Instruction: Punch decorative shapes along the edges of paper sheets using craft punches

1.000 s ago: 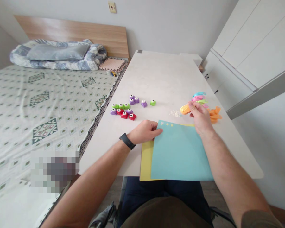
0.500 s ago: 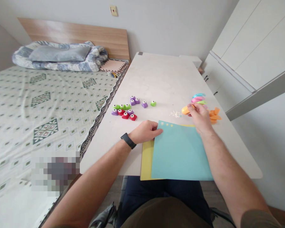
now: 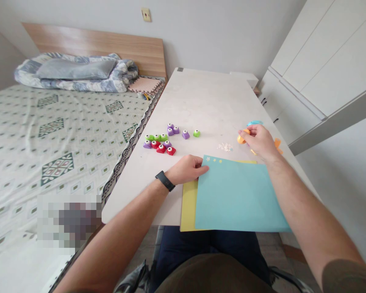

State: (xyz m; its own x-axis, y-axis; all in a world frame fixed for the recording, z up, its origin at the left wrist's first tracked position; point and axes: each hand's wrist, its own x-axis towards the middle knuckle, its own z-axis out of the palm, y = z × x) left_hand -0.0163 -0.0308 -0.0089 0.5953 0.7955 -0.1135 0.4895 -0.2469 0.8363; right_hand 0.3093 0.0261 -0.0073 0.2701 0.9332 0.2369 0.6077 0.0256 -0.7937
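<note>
My right hand is shut around an orange craft punch above the right side of the white table. A turquoise paper sheet lies on a yellow sheet, with small punched flowers along its top edge. My left hand, wearing a black wristband, rests flat at the sheet's top-left corner. Behind my right hand, a blue punch and orange pieces are partly hidden. White paper bits lie between both hands.
A cluster of small purple, green and red punches stands on the table left of the paper bits. A bed runs along the table's left side. White cabinets stand at the right, and the table's near edge crosses my lap.
My right hand has moved up and to the right with the orange punch, now covering the pastel punches behind it. The turquoise sheet's lower right corner reaches further right. My left hand stays put.
</note>
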